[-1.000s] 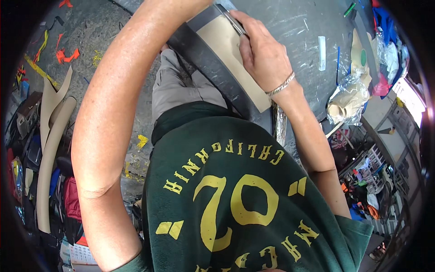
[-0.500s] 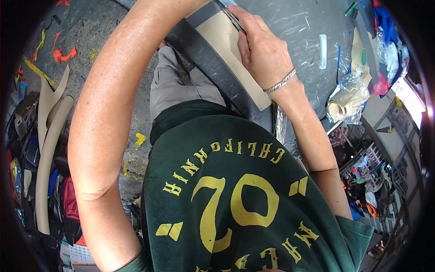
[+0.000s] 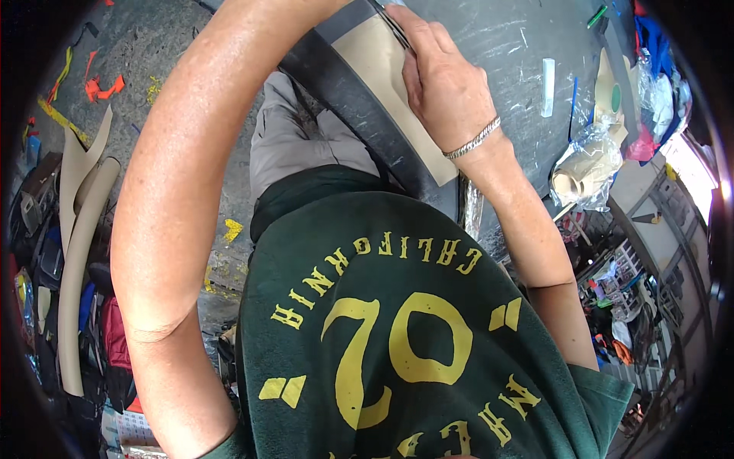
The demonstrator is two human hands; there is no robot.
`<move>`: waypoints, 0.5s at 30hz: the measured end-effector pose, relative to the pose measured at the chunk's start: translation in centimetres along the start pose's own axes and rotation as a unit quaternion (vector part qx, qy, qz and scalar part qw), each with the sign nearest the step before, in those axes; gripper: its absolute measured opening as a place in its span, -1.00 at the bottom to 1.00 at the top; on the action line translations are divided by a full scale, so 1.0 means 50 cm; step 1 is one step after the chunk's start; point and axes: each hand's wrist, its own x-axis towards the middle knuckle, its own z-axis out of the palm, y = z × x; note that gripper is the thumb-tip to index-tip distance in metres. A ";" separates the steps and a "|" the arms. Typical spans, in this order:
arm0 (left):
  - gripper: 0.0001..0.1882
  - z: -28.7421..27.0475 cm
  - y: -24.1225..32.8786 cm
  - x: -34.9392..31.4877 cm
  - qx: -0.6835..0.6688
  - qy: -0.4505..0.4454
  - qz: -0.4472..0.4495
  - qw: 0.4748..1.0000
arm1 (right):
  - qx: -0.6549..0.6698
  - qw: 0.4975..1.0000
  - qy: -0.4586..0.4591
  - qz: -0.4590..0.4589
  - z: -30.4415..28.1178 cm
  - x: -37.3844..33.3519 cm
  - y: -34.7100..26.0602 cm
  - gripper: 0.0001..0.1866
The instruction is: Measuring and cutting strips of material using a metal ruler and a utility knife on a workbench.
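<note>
Tabletop [image 3: 508, 50], scuffed grey, bears a tan strip [image 3: 386, 80], with clutter [image 3: 623, 302] nearby.

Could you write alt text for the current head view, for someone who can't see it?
A person's right hand holds a slim metal tool at the edge of a tan strip on a dark grey work surface. The left arm reaches past the top edge, its hand out of frame; a dark green T-shirt fills the lower middle.
</note>
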 end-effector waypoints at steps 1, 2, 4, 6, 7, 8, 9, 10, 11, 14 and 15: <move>-0.44 -0.002 0.001 0.001 -0.001 0.000 0.002 1.000 | 0.000 1.000 0.001 -0.004 0.002 0.001 0.003 -0.50; -0.44 -0.005 0.002 0.002 -0.011 -0.008 0.000 1.000 | 0.001 1.000 0.002 -0.007 0.003 0.001 0.006 -0.50; -0.44 -0.007 0.005 0.004 -0.020 -0.016 0.000 1.000 | 0.000 1.000 -0.002 -0.003 0.002 0.002 0.005 -0.49; -0.44 -0.004 0.003 0.004 -0.017 -0.014 0.003 1.000 | -0.001 1.000 -0.006 0.000 -0.002 0.004 0.001 -0.48; -0.44 0.000 0.001 0.004 -0.017 -0.014 0.004 1.000 | -0.009 1.000 -0.021 0.002 -0.004 0.005 0.000 -0.46; -0.44 0.002 -0.001 0.003 -0.023 -0.009 0.004 1.000 | -0.017 0.999 -0.036 0.002 -0.007 0.008 -0.001 -0.45; -0.44 0.004 -0.002 0.002 -0.029 -0.004 0.003 1.000 | -0.016 0.999 -0.036 0.002 -0.009 0.011 -0.003 -0.45; -0.44 0.005 -0.003 0.001 -0.028 -0.004 0.002 1.000 | -0.023 0.999 -0.048 -0.003 -0.011 0.014 -0.006 -0.45; -0.44 0.001 0.000 0.002 -0.022 -0.008 0.006 1.000 | -0.031 0.998 -0.058 -0.003 -0.013 0.016 -0.006 -0.45; -0.43 -0.003 0.014 0.017 -0.004 -0.014 0.017 1.000 | -0.058 0.996 -0.064 0.011 -0.023 0.020 -0.005 -0.46; -0.43 -0.003 0.010 0.012 0.012 -0.026 0.011 1.000 | -0.055 0.996 -0.067 0.007 -0.027 0.025 -0.013 -0.46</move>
